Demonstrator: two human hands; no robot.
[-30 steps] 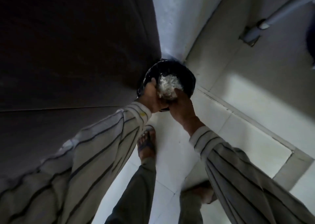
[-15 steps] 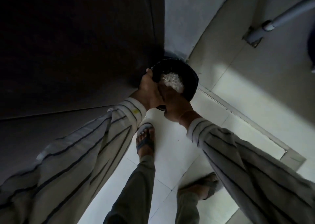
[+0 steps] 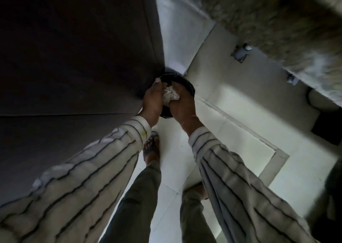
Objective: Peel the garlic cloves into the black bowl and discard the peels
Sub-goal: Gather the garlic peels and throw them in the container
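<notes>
I'm at the discard step, as I judge it: the garlic peels (image 3: pixel 171 95) are bunched in a pale clump between my two hands, which are cupped close together and clamped around that clump. My left hand (image 3: pixel 152 99) presses it from one side with the thumb up near the far rim, my right hand (image 3: pixel 182 102) curls over it from the other. Directly under them, on the tiled floor (image 3: pixel 231 131) in the corner beside a dark cabinet (image 3: pixel 74 57), sits a round black-lined bin (image 3: pixel 188 84), its mouth facing straight up at me. The clump has no clear long axis; it is a loose wad. Next, I think, the move calls for spreading my hands over the mouth so the papery bits fall in rather than drift onto the floor by my sandalled foot (image 3: pixel 150 146).
</notes>
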